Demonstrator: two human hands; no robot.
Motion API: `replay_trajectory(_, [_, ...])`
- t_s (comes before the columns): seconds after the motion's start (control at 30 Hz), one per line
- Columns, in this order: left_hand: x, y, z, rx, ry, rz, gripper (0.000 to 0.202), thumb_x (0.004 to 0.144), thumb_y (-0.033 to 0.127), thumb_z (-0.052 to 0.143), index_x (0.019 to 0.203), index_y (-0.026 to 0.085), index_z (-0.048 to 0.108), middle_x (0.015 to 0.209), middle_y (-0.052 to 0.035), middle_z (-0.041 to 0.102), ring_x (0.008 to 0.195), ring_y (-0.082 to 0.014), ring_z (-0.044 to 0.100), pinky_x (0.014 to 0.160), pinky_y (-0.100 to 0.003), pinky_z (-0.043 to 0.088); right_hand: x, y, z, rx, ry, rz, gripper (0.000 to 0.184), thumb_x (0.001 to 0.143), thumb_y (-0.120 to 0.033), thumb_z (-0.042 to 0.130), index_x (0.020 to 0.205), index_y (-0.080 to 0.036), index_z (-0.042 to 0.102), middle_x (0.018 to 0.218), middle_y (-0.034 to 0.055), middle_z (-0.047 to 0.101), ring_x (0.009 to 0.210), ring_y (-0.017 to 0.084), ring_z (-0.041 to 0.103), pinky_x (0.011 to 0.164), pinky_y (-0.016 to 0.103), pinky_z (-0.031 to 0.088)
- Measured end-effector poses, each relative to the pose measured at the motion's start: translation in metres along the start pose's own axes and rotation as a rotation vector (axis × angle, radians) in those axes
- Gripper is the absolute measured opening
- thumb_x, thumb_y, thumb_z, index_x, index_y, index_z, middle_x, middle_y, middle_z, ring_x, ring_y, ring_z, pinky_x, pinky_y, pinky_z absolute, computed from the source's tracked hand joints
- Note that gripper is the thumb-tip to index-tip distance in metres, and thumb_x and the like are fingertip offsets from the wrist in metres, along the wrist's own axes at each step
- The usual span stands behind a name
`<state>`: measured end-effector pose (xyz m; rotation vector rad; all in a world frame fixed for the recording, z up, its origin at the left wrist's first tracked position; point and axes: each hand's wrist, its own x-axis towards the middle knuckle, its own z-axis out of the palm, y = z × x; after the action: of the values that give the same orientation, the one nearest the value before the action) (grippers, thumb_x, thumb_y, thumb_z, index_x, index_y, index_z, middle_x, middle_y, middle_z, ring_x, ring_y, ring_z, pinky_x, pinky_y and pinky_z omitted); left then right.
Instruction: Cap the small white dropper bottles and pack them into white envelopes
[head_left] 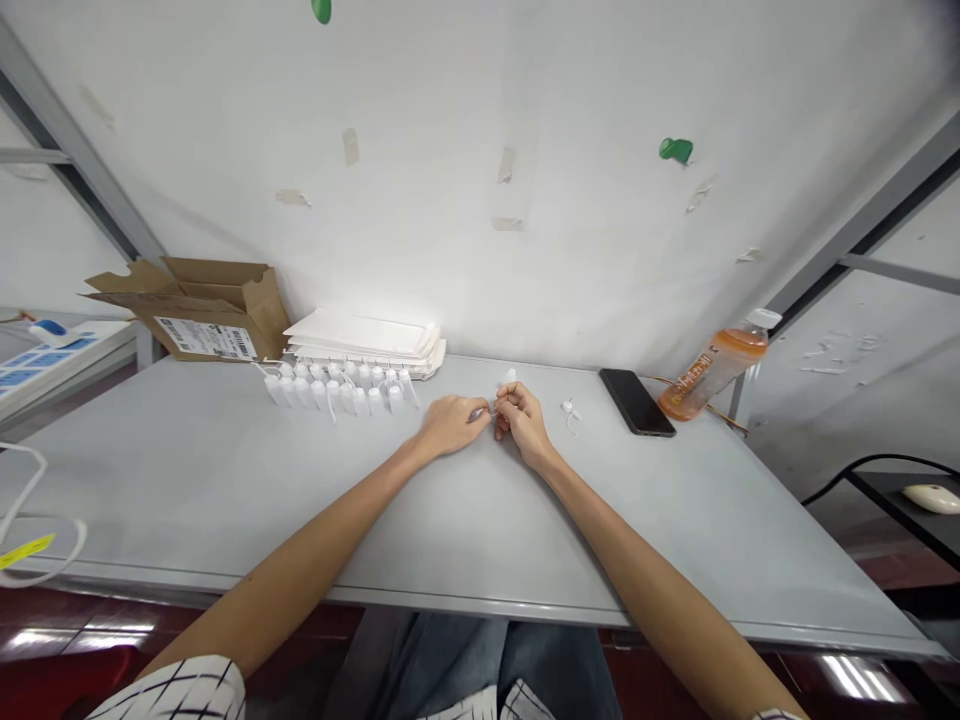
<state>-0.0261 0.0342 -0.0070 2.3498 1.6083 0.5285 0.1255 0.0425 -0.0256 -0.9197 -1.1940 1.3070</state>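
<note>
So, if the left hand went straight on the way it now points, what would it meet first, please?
The right hand, at its fingers, it seems: the left hand points at it, nearly touching, though depth is hard to judge.

One camera, worn on my head, faces forward and down over the table [187,470], close above my left hand [452,424] and right hand [523,422]; its wide view reaches the wall [420,170] beyond and my jeans [480,665] below.
</note>
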Motion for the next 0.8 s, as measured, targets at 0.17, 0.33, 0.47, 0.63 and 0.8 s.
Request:
replay_trajectory(0.17, [0.0000,-0.0001,-0.0003,-0.005,-0.012,0.001,0.034,0.092,0.032,0.039,0.084,0.025,0.072,0.079,-0.0026,0.073,0.078,-0.0220,0.064,0.061,-0.030,0.031,0.0001,-0.0005,0.0003,-0.023,-0.022,0.015,0.019,0.064,-0.021,0.056,0.083,-0.022,0.050,0.061,-0.0090,0.049,0.043,0.007,0.040,0.038,0.021,0.041])
replay_trajectory(0.33, [0.0002,-0.0009,-0.0003,0.004,-0.026,-0.002,0.033,0.091,0.031,0.041,0.084,0.025,0.072,0.077,-0.0026,0.073,0.076,-0.0219,0.065,0.061,-0.030,0.032,-0.0004,-0.0011,0.0004,-0.018,-0.010,0.021,0.019,0.064,-0.021,0.056,0.083,-0.022,0.050,0.064,-0.0078,0.051,0.044,0.007,0.040,0.037,0.021,0.041])
replay_trajectory(0.47, [0.0001,-0.0010,-0.0008,0.013,-0.029,0.009,0.033,0.091,0.031,0.040,0.082,0.024,0.071,0.076,-0.0024,0.072,0.075,-0.0210,0.064,0.060,-0.029,0.030,-0.0002,0.0004,-0.0001,-0.017,0.004,0.005,0.019,0.065,-0.021,0.056,0.084,-0.022,0.051,0.064,-0.0080,0.051,0.044,0.007,0.039,0.037,0.022,0.042])
replay_trajectory(0.63, [-0.0006,-0.0009,-0.0003,0.025,-0.023,0.038,0.031,0.090,0.029,0.040,0.078,0.023,0.068,0.077,-0.0022,0.071,0.073,-0.0199,0.063,0.058,-0.030,0.027,0.0000,0.0021,-0.0008,-0.029,-0.016,-0.009,0.020,0.065,-0.021,0.054,0.085,-0.022,0.051,0.063,-0.0084,0.049,0.044,0.008,0.040,0.037,0.023,0.041])
replay_trajectory(0.8, [-0.0009,0.0005,-0.0009,0.023,-0.022,0.039,0.032,0.091,0.030,0.039,0.079,0.023,0.068,0.077,-0.0024,0.071,0.075,-0.0204,0.063,0.059,-0.030,0.027,-0.0012,-0.0005,-0.0009,-0.033,-0.020,-0.005,0.021,0.063,-0.021,0.054,0.084,-0.022,0.050,0.062,-0.0086,0.049,0.044,0.008,0.040,0.037,0.023,0.042])
